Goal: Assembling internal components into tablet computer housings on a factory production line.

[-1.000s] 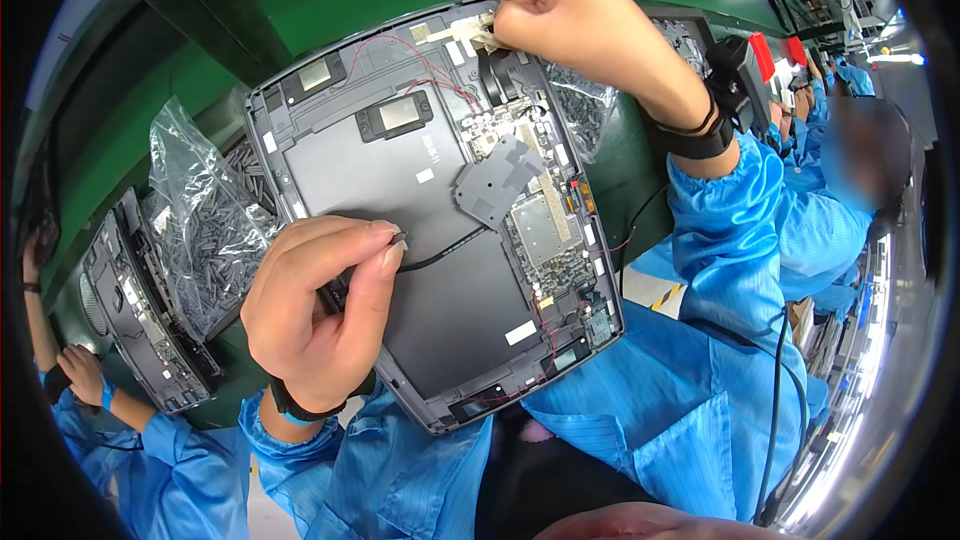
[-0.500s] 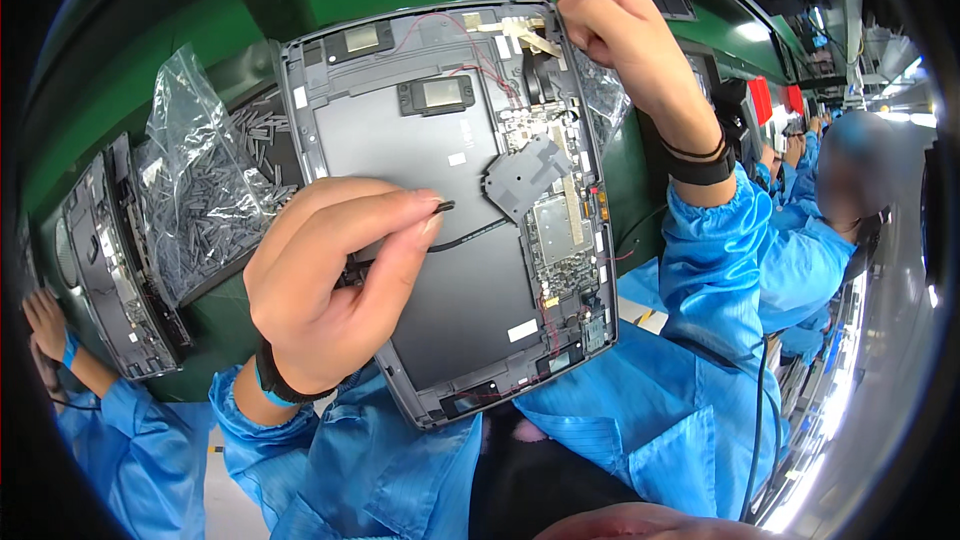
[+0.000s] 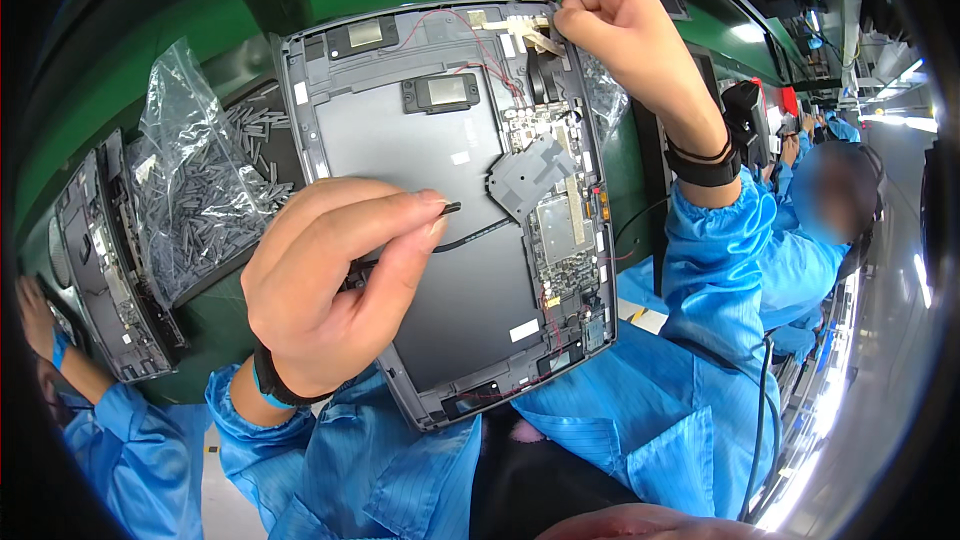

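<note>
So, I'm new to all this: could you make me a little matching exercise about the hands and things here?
Column one:
1. Left hand
2. Clear plastic bag
3. Right hand
4. The person's sleeves

Column two:
A. Bright blue
B. Pinching a small black piece
C. At the far right corner of the open device
D. Left of the device

Pairs: 1-B, 2-D, 3-C, 4-A

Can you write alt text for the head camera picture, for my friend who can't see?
A person's left grip pinches a small black piece over an open dark device casing with circuit parts inside; the right grip is at its far right corner. To the left are a clear plastic bag and many small dark pieces.
</note>
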### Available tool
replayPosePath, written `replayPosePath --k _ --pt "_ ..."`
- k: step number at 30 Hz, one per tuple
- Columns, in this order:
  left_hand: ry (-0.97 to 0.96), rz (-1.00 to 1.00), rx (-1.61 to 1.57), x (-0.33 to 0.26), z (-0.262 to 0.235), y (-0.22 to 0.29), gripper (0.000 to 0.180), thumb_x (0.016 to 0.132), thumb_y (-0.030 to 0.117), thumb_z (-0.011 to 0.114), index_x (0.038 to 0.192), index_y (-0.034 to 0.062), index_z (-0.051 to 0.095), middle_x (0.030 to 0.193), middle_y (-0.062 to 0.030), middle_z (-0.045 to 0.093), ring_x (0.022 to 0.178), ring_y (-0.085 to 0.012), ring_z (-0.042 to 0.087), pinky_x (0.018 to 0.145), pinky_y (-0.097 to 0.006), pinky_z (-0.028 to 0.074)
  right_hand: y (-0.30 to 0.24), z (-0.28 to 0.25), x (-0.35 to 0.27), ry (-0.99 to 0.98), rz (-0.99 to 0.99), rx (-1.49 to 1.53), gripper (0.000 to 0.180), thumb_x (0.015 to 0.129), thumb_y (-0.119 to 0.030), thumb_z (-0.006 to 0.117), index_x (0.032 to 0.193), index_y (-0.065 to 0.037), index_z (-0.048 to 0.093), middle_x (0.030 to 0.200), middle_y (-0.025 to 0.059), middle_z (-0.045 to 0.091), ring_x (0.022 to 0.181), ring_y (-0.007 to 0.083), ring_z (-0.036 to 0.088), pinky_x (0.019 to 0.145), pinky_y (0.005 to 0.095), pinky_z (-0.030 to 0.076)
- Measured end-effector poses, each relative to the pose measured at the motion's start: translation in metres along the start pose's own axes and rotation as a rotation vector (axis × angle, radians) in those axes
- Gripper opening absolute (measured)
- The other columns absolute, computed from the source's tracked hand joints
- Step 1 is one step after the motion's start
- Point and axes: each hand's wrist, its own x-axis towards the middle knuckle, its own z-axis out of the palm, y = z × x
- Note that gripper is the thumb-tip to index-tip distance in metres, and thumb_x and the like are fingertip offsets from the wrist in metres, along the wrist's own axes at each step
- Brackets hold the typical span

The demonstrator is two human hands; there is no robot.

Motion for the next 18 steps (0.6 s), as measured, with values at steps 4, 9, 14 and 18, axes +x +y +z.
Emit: replayPosePath --k 4,9,14,18 --pt "-0.005 0.032 0.006 0.003 0.002 0.000 0.024 0.070 -0.011 0.074 0.092 -0.0027 0.069 0.078 -0.0115 0.067 0.069 -0.0208 0.064 0.060 -0.028 0.051 0.001 -0.005 -0.002 0.024 0.004 0.097 0.023 0.081 -0.005 0.057 0.102 0.002 0.061 0.067 -0.0012 0.054 0.060 0.0066 0.048 0.054 0.0268 0.039" --pt "0.000 0.018 0.010 0.001 0.001 0.000 0.024 0.070 -0.011 0.074 0.092 -0.0026 0.069 0.078 -0.0116 0.067 0.070 -0.0207 0.065 0.060 -0.027 0.051 -0.015 -0.002 -0.002 -0.054 0.048 -0.105 0.022 0.080 -0.005 0.058 0.101 0.001 0.061 0.062 -0.0019 0.051 0.058 0.0064 0.046 0.051 0.0272 0.036" --pt "-0.001 0.011 0.005 0.000 0.001 0.001 0.024 0.070 -0.012 0.073 0.092 -0.0026 0.070 0.079 -0.0117 0.067 0.070 -0.0209 0.065 0.061 -0.028 0.051 -0.010 0.000 -0.003 -0.010 -0.024 -0.181 0.022 0.080 -0.006 0.058 0.101 0.001 0.061 0.060 -0.0027 0.048 0.057 0.0061 0.044 0.050 0.0258 0.034" --pt "-0.003 0.003 0.007 0.000 0.001 -0.001 0.024 0.071 -0.011 0.073 0.093 -0.0027 0.070 0.079 -0.0118 0.068 0.070 -0.0209 0.065 0.061 -0.027 0.051 0.001 -0.003 -0.002 -0.021 0.017 0.092 0.022 0.081 -0.006 0.058 0.102 0.000 0.060 0.062 -0.0029 0.049 0.057 0.0055 0.044 0.050 0.0257 0.034"
